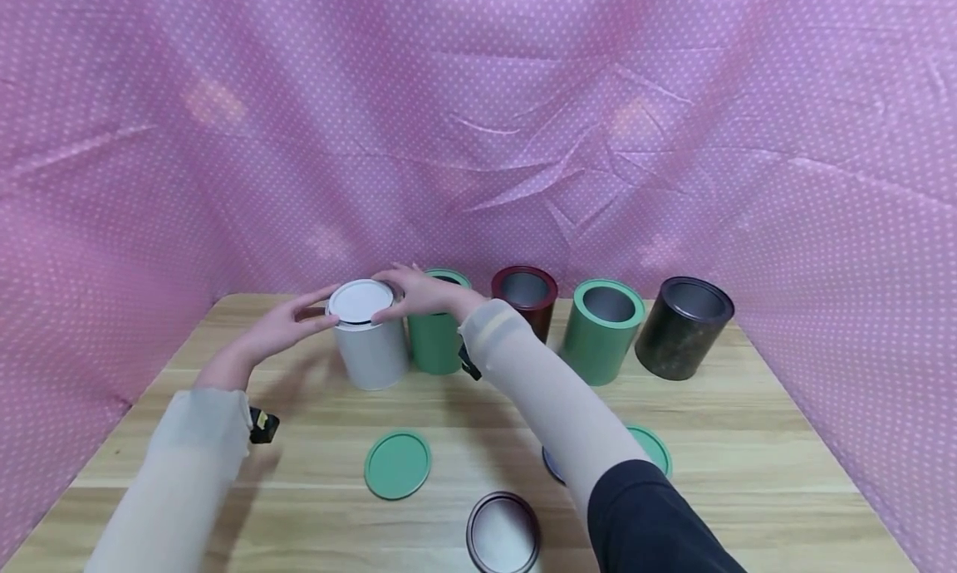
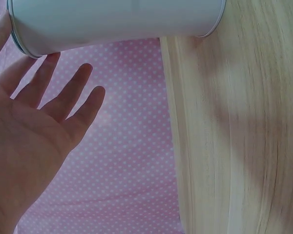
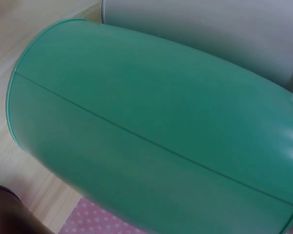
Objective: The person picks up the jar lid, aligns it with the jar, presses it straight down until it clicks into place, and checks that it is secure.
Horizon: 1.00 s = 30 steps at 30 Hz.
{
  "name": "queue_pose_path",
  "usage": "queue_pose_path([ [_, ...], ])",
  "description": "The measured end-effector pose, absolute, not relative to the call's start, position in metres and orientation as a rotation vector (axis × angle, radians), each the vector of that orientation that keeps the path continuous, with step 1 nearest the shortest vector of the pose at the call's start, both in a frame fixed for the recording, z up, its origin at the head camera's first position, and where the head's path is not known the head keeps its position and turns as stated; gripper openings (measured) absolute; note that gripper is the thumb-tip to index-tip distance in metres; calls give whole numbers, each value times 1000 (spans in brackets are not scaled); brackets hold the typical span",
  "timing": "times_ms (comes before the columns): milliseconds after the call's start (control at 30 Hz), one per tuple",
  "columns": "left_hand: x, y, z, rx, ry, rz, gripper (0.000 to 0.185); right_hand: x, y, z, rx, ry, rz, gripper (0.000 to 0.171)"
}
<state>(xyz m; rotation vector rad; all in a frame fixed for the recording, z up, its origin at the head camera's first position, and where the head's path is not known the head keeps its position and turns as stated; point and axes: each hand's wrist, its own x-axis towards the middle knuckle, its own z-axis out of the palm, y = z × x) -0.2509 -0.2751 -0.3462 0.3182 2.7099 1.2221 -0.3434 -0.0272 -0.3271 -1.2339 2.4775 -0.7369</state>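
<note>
A white can (image 1: pixel 374 361) stands upright at the back left with a white lid (image 1: pixel 362 301) over its mouth. A dark gap shows under the lid's near edge. My left hand (image 1: pixel 280 328) holds the lid's left edge between thumb and fingers; its other fingers spread out, as the left wrist view shows beside the can wall (image 2: pixel 117 19). On the lid's opposite edge, my right hand (image 1: pixel 426 295) grips with its thumb in front and fingers behind. Close by the right hand is an open green can (image 1: pixel 434 345), which fills the right wrist view and hides the right fingers there.
Farther right stand an open dark red can (image 1: pixel 526 291), another green can (image 1: pixel 598 340) and a black can (image 1: pixel 684 332). Nearer lie a green lid (image 1: pixel 398 465), a dark lid (image 1: pixel 503 533) and a second green lid (image 1: pixel 652 448). My right forearm partly covers a bluish lid (image 1: pixel 552 465).
</note>
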Motion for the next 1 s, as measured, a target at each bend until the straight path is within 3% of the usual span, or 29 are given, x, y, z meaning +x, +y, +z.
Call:
queue_pose_path([
  [1000,-250,-275,-339,313,2698,1094,67,-345,-17,-324,-1118,2421,-731,76],
])
